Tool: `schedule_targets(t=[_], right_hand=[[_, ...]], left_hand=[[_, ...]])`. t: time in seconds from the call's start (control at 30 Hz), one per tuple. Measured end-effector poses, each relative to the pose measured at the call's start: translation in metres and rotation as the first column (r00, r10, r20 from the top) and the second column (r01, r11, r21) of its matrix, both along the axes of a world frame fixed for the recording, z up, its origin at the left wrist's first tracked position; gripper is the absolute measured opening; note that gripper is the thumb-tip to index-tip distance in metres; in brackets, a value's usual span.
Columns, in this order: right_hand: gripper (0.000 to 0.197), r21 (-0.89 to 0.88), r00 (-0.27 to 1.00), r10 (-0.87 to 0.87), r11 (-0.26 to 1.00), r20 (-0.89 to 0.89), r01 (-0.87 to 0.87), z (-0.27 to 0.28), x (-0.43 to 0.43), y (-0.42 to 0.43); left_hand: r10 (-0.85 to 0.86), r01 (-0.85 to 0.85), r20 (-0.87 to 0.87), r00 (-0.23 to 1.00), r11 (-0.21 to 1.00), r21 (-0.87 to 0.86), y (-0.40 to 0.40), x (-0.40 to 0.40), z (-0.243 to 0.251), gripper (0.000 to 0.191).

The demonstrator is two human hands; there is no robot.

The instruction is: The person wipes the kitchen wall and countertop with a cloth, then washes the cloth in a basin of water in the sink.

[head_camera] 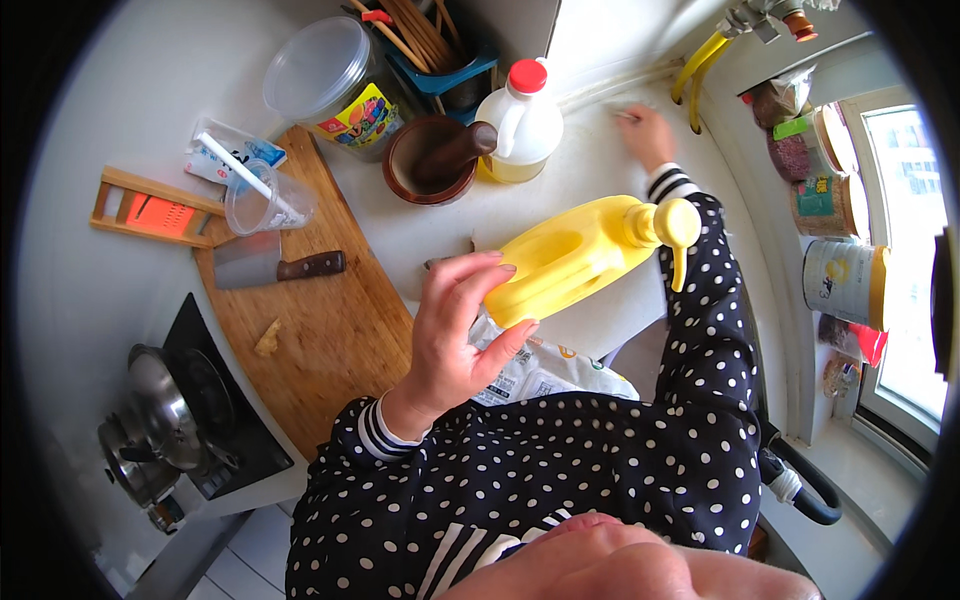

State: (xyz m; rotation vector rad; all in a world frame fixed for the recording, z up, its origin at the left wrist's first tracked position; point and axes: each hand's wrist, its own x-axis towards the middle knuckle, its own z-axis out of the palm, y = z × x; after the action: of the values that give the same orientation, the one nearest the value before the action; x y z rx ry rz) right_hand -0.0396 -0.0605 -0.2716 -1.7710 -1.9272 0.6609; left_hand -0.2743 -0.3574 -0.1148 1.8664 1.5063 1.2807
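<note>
My left hand (465, 330) grips the base end of a yellow plastic pump bottle (570, 259), its thumb below and fingers above. The bottle is tilted on its side, its pump head towards the right. My right hand (646, 135) reaches to the back of the white countertop (592, 142); it is blurred, with the fingers closed around something small that I cannot make out. Between the hands stands a translucent jug (523, 124) with a red cap. Beside the jug is a brown mortar (429, 169) with a pestle in it. A printed plastic package (555, 375) lies below the bottle.
A cleaver (251, 262), a clear plastic cup (262, 202) and a grater (154, 206) rest by the wooden cutting board (330, 337) on the left. Pans (161, 405) sit on the cooktop. A large plastic jar (330, 75) stands behind. Several containers line the window ledge (847, 277).
</note>
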Motion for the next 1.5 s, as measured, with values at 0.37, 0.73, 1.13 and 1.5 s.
schedule_targets(t=[0.37, 0.73, 1.13, 1.5], right_hand=[[0.02, 0.07, 0.995, 0.023, 0.997, 0.102, -0.031, 0.003, -0.048, -0.029], [0.015, 0.183, 0.993, 0.084, 0.978, 0.084, -0.098, -0.008, -0.051, -0.034], [0.014, 0.293, 0.95, 0.133, 0.931, 0.283, -0.217, 0.0, -0.052, -0.036], [0.023, 0.019, 0.914, 0.403, 0.914, 0.048, -0.404, 0.008, 0.052, -0.161]], left_hand=[[-0.025, 0.025, 0.022, 0.999, 1.0, 0.016, 0.002, -0.002, -0.002, 0.047], [-0.041, 0.041, 0.031, 0.999, 0.999, 0.014, 0.002, -0.005, -0.005, 0.047], [-0.034, 0.034, 0.033, 0.999, 0.999, 0.002, 0.0, -0.006, -0.005, 0.047], [-0.052, 0.05, 0.053, 0.997, 0.998, 0.037, 0.003, -0.004, -0.005, 0.046]])
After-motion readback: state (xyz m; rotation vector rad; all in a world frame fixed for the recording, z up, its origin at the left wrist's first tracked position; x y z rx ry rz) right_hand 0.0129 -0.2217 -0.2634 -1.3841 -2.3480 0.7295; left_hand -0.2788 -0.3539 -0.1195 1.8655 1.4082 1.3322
